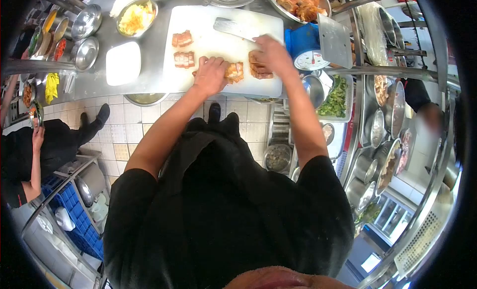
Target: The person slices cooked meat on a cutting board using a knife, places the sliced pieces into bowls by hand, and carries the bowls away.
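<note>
On the white cutting board, my left hand curls over a strip of roast pork belly, gripping it from above. Its cut pieces stick out to the right of my fingers. My right hand, smeared by motion, is over the board's right side, at the handle end of a knife. The broad blade points to the upper left. A browned block of pork lies just below my right fingers. At the board's left, two sliced portions of pork, an upper and a lower, lie apart.
A white container and a bowl of yellow food stand left. On the right are a blue dial scale, a bowl of meat and a tray of greens. Another person's hand holds a bowl at far left.
</note>
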The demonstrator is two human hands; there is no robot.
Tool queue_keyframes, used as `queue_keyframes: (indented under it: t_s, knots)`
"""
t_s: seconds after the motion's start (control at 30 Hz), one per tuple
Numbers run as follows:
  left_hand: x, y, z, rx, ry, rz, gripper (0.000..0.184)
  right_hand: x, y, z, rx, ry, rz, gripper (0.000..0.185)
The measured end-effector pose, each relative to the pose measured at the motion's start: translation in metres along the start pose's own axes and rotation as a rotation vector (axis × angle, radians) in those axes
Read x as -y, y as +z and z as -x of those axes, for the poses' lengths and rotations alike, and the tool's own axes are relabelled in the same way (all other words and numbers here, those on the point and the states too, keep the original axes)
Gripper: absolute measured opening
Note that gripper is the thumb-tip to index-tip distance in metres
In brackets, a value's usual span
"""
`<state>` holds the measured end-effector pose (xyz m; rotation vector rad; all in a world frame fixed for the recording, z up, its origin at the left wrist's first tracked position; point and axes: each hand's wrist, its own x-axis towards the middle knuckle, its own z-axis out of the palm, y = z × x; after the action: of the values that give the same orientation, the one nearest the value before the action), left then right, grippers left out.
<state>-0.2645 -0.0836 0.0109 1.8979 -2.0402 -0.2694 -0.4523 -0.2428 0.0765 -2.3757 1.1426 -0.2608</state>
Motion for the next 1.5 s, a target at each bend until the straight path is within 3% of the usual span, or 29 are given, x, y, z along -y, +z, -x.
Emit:
queue_keyframes:
  t_s: [0.03,0.1,0.3,0.4,0.6,0.8,0.9,0.97,1.07,1.17,1.27,1.37,1.5]
  knots:
    - [-0.001,0.000,-0.003,0.007,-0.023,0.029,0.036,0.019,0.006,0.013,0.099,0.023,-0.045,0.030]
    - [-0.001,-0.003,-0.010,0.022,-0.060,0.082,0.028,0.032,0.032,0.036,0.038,-0.053,-0.038,0.025]
    - [0.006,0.013,-0.009,-0.030,0.011,0.117,0.003,0.024,0.070,0.077,-0.190,0.094,-0.238,0.014]
    - [0.006,0.017,-0.011,-0.024,0.008,0.104,0.003,0.021,0.073,0.089,-0.151,0.152,-0.276,0.012]
    - [0.002,0.017,-0.016,0.024,-0.008,0.115,0.004,0.015,0.075,0.090,-0.156,0.048,-0.250,0.014]
    - [-0.002,0.002,-0.008,-0.081,-0.001,0.250,0.003,0.016,0.078,0.084,-0.080,0.082,-0.221,0.022]
    - [-0.010,-0.027,0.033,0.154,0.122,0.170,0.006,0.024,0.074,0.076,-0.108,-0.020,-0.170,0.036]
    - [-0.028,-0.023,0.055,0.696,0.259,-0.068,0.013,0.019,0.081,0.069,-0.036,-0.027,-0.076,0.048]
    - [-0.026,-0.008,0.069,0.665,0.222,0.241,0.022,0.024,0.086,0.059,0.107,0.025,0.046,0.060]
    - [-0.024,-0.001,0.038,0.136,0.005,0.145,0.030,0.033,0.080,0.056,0.188,0.090,0.091,0.062]
    - [-0.023,-0.012,0.004,0.173,-0.198,0.092,0.037,0.039,0.074,0.054,0.192,0.092,0.080,0.060]
    - [-0.010,-0.011,-0.008,0.110,-0.088,-0.036,0.033,0.038,0.073,0.054,0.151,0.061,0.063,0.056]
    - [0.002,0.010,-0.005,-0.094,0.032,0.052,0.015,0.032,0.081,0.057,0.054,0.047,0.033,0.050]
